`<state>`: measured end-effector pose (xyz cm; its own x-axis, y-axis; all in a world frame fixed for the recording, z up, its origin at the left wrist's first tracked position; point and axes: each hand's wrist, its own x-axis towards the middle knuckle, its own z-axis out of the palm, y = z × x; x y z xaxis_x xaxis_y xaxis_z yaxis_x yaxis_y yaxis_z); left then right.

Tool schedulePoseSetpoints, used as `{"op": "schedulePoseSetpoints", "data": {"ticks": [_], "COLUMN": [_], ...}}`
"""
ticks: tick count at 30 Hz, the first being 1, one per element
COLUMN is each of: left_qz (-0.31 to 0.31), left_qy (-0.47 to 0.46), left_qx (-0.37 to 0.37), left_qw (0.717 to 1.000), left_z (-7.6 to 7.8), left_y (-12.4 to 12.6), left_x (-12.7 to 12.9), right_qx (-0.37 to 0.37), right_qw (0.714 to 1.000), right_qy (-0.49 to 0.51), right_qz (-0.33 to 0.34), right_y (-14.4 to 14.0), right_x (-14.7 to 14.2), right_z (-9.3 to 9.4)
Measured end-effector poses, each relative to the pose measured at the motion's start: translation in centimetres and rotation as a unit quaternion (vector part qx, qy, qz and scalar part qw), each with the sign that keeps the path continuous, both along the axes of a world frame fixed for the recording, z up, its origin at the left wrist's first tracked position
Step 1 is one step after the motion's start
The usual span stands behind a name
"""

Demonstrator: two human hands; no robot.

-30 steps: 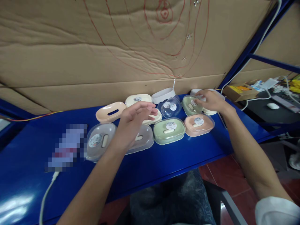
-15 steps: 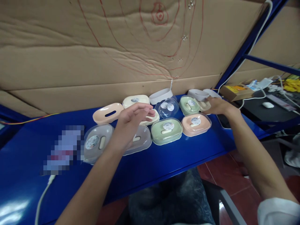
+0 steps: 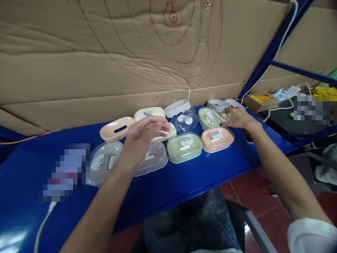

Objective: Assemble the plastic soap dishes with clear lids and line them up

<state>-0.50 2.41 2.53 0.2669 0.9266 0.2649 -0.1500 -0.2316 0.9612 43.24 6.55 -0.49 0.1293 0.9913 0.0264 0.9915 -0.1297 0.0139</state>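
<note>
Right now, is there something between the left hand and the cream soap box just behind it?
Nothing visible. The left hand hovers open with its fingertips right over the cream soap box. The grey lidded box lies under the wrist, not between them.

On the worktop [image 3: 184, 182] the soap boxes lie in two rows before the cardboard wall [image 3: 105, 70]. The front row has four lidded boxes [image 3: 184, 147] side by side. The back row lies just behind it, nearer to the wall. The left hand [image 3: 143, 135] hangs over the middle of the rows. The right hand [image 3: 237, 117] rests at the right end of the back row, on a box [image 3: 223, 117] there. A cable [image 3: 43, 221] lies at the far left.
</note>
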Motion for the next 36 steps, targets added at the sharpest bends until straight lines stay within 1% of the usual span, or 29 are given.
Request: {"op": "schedulePoseSetpoints", "data": {"ticks": [4, 8, 11, 16, 21, 25, 29, 30, 32, 34, 36], "left_qz": [-0.001, -0.002, -0.001, -0.002, -0.002, -0.004, -0.004, -0.004, -0.004, -0.001, 0.001], "left_qy": [-0.003, -0.004, -0.003, -0.003, -0.003, 0.001, 0.001, 0.0, 0.001, 0.005, 0.007], "left_qx": [0.004, 0.003, -0.001, 0.001, 0.004, 0.002, -0.003, -0.004, -0.007, -0.009, -0.009], "left_qw": [1.0, 1.0, 1.0, 1.0, 1.0, 1.0, 1.0, 1.0, 1.0, 1.0, 1.0], "left_z": [0.0, -0.1, -0.2, -0.2, -0.2, -0.1, 0.0, 0.0, 0.0, 0.0, 0.0], "left_y": [-0.1, 0.0, 0.1, 0.2, 0.2, 0.1, 0.0, 0.0, 0.0, 0.0, 0.0], "left_x": [-0.1, -0.1, -0.2, -0.2, -0.2, -0.1, 0.0, 0.0, 0.0, 0.0, 0.1], "right_qx": [0.025, 0.036, 0.029, 0.015, 0.015, 0.044, 0.1, 0.121, 0.173, 0.218, 0.243], "right_qw": [1.0, 0.999, 0.999, 0.999, 0.999, 0.998, 0.994, 0.992, 0.982, 0.964, 0.942], "right_qy": [0.0, 0.022, 0.027, 0.008, -0.016, -0.029, -0.02, -0.002, 0.066, 0.148, 0.225], "right_qz": [0.004, 0.01, 0.021, 0.028, 0.039, 0.043, 0.026, 0.024, 0.03, 0.041, 0.057], "right_y": [0.1, -0.1, -0.4, -0.6, -0.7, -1.6, -2.9, -3.2, -4.0, -4.6, -5.1], "right_x": [0.1, 0.6, 0.7, 0.4, 0.3, 0.0, -0.2, -0.3, -0.2, -0.1, -0.2], "right_z": [0.8, 1.6, 1.4, 0.7, 1.4, 2.2, 2.8, 3.1, 3.7, 4.4, 5.1]}}
